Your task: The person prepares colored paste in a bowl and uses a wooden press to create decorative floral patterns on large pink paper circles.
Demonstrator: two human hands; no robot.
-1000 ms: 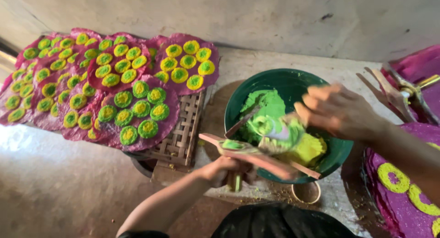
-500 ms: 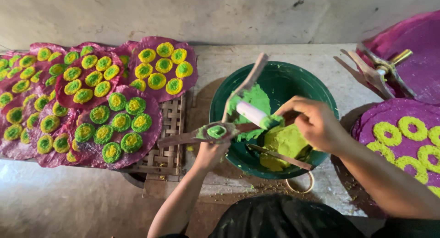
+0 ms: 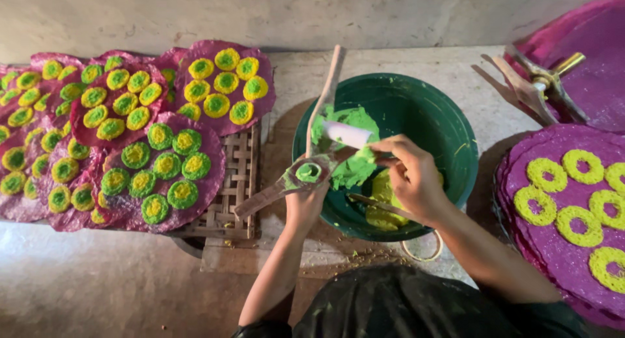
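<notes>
two hands [image 3: 364, 188] over green bowl [image 3: 449, 123], left gripping wooden mould [image 3: 306, 174], right gripping white cylinder [image 3: 348, 135]

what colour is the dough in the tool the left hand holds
Green, seen in the head view: a round plug in the tool held by the left hand.

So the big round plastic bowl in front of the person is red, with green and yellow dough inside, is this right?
Not quite: the head view shows that the big round plastic bowl is dark green, not red. The rest holds: green dough and yellow dough lie inside it.
</notes>
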